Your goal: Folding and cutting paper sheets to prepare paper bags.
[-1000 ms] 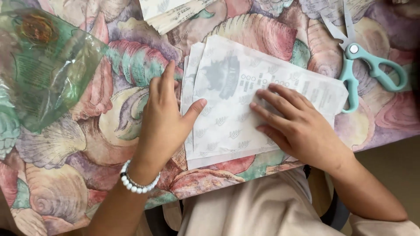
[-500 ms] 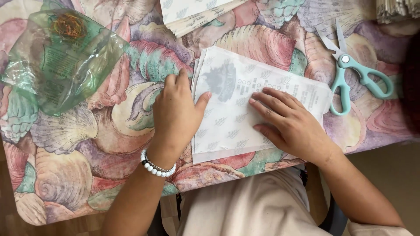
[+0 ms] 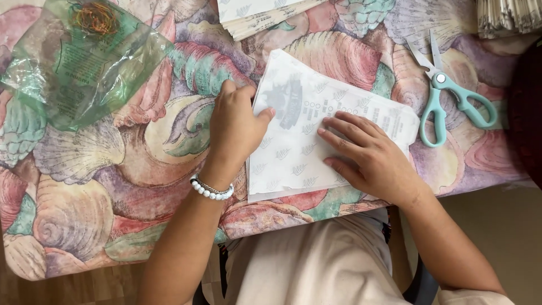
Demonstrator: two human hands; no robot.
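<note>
A folded sheet of thin white printed paper [image 3: 293,141] lies on a table covered with a seashell-patterned cloth [image 3: 113,169]. My left hand [image 3: 234,127], a white bead bracelet on its wrist, rests at the sheet's left edge with the thumb pressed onto the paper. My right hand [image 3: 367,155] lies flat on the right half of the sheet, fingers spread and pointing left. Neither hand grips anything; both press down on the paper.
Teal-handled scissors [image 3: 449,99] lie shut to the right of the sheet. A crumpled green plastic bag [image 3: 79,62] with orange rubber bands sits at the far left. More paper sheets [image 3: 259,14] lie at the top edge, a stack of papers [image 3: 508,17] at top right.
The view has shifted so everything sits further right and lower in frame. My hands stay on the sheet, with the left thumb pressing its left edge throughout.
</note>
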